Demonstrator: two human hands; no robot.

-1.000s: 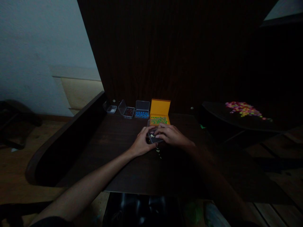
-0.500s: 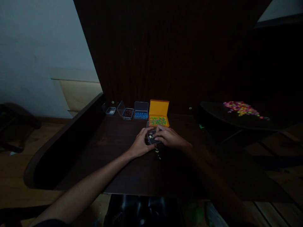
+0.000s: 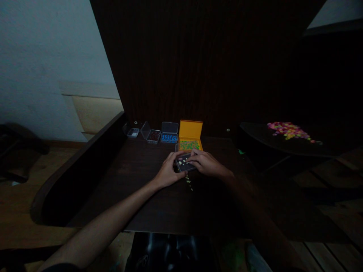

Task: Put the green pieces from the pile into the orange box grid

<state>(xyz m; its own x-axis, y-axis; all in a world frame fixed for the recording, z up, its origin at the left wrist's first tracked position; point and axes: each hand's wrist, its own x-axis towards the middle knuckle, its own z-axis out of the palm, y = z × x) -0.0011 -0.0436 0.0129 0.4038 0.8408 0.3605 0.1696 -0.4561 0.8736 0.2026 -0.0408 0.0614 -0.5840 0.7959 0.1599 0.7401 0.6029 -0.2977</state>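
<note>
A small clear plastic box (image 3: 181,168) with several pale pieces in it sits before me on the dark table. My left hand (image 3: 168,170) grips its left side, thumb along the near edge and fingers at the far edge. Over the box's right part, my right hand (image 3: 207,164) reaches in with its fingers bent together among the pale pieces; whether a piece is between the fingertips is too small to see. Several pale beads (image 3: 188,181) lie on the table just in front of the box. Directly behind stands an orange box (image 3: 191,130), lid raised, holding green pieces.
Left of the orange box are clear lidded boxes, one with blue pieces (image 3: 169,138), one with dark red pieces (image 3: 153,136) and a small one (image 3: 133,132) with something white. A colourful heap (image 3: 290,131) lies on a dark surface at right. A raised side panel (image 3: 76,170) bounds the table's left.
My right hand has shifted slightly to the right, so more of the box's inside and its pale pieces shows. My left hand keeps its hold on the box.
</note>
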